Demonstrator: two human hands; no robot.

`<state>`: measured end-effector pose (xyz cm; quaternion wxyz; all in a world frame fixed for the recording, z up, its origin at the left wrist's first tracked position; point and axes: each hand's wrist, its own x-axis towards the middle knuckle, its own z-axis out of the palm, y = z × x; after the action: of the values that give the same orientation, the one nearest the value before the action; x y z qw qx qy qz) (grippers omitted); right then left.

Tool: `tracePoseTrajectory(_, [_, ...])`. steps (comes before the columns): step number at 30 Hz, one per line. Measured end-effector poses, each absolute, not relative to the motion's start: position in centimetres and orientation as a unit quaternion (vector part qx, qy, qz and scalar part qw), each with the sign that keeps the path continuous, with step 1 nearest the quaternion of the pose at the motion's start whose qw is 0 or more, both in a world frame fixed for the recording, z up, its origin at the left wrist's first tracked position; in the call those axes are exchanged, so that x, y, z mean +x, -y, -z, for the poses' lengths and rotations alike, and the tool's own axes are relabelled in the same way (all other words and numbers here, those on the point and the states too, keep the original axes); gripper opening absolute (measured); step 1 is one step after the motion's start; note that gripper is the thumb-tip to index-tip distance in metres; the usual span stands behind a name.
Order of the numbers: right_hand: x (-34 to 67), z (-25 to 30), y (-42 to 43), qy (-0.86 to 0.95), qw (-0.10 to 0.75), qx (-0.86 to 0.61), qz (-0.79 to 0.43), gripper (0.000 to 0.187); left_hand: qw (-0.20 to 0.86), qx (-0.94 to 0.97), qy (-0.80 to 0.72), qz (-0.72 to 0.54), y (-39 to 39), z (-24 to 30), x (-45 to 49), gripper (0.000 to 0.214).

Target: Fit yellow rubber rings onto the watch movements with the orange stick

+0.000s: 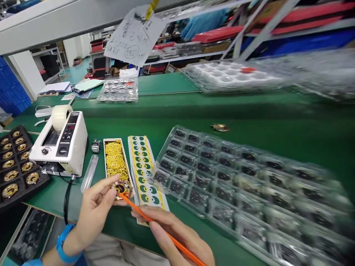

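Observation:
My left hand (93, 212) pinches a small round gold-and-black part (121, 188) over the near end of a narrow tray of yellow pieces (115, 159). My right hand (177, 236) grips an orange stick (163, 231) like a pen, and its tip touches the round part. A strip of green-and-black round stickers (144, 168) lies just right of the narrow tray, under the stick. A blue band is on my left wrist.
A white tape dispenser (59, 142) stands at the left, beside a black tray of gold parts (15, 162). A large clear blister tray of dark parts (249, 184) fills the right. More clear trays (230, 75) sit on the far bench. One loose part (220, 128) lies on the green mat.

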<state>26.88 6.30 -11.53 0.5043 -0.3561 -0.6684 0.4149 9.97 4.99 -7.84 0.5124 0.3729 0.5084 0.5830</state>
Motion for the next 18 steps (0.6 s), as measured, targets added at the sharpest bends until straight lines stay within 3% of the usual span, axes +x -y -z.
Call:
tracePoseTrajectory(3, [27.2, 11.9, -6.8, 0.731, 0.490, -0.300, -0.368, 0.017, 0.546, 0.369, -0.490, -0.571, -4.9, 8.2, 9.9, 0.029])
tracePoseTrajectory(7, [28.0, 12.3, -7.9, 0.807, 0.465, -0.214, -0.295, 0.027, 0.580, 0.347, -0.475, -0.564, -4.9, 8.2, 9.7, 0.027])
tracePoseTrajectory(13, [29.9, 12.0, -9.7, 0.925, 0.361, -0.082, -0.085, 0.034, 0.593, 0.324, -0.499, -0.543, -5.2, 8.3, 9.4, 0.031])
tracePoseTrajectory(18, [30.0, 11.7, -10.1, 0.943, 0.329, -0.041, -0.043, 0.035, 0.598, 0.300, -0.490, -0.558, -5.6, 8.8, 9.7, 0.036])
